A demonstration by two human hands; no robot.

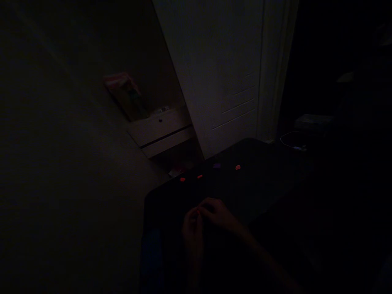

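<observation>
The scene is very dark. My left hand (192,228) and my right hand (218,214) meet over a dark tabletop (263,183), fingers pinched together around a tiny red piece (198,212). Farther back on the table lie small red pieces (182,179), (200,176), (238,167) and a purple piece (217,165). What the pieces are I cannot make out.
A pale door (226,73) stands behind the table. A low drawer unit (162,130) sits at the left, with a pinkish object (122,92) leaning above it. A white cable (292,145) lies at the right. Carpeted floor fills the left.
</observation>
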